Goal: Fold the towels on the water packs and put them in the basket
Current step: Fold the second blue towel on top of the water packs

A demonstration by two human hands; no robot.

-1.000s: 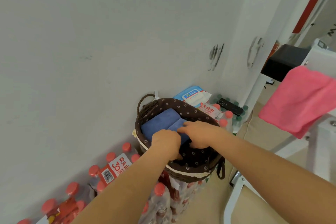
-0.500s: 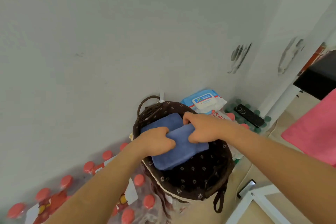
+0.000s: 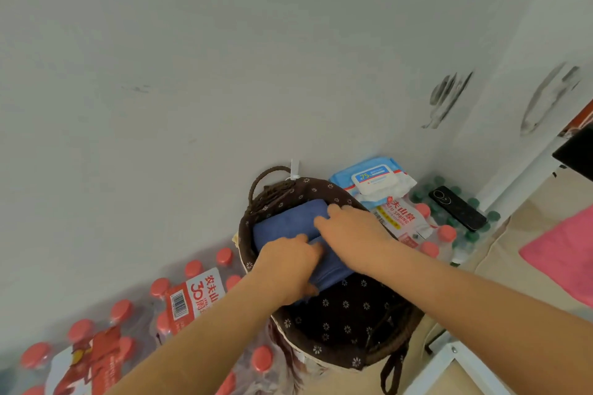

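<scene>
The blue towel (image 3: pixel 288 221) is folded into a thick, smooth rectangle and lies inside the basket (image 3: pixel 340 359), against its far-left wall, on the dark flowered lining. The left hand (image 3: pixel 288 263) curls around the towel's near edge. The right hand (image 3: pixel 353 234) lies on top; whether its fingers pinch the cloth I cannot tell. The basket sits on the water packs (image 3: pixel 192 295).
</scene>
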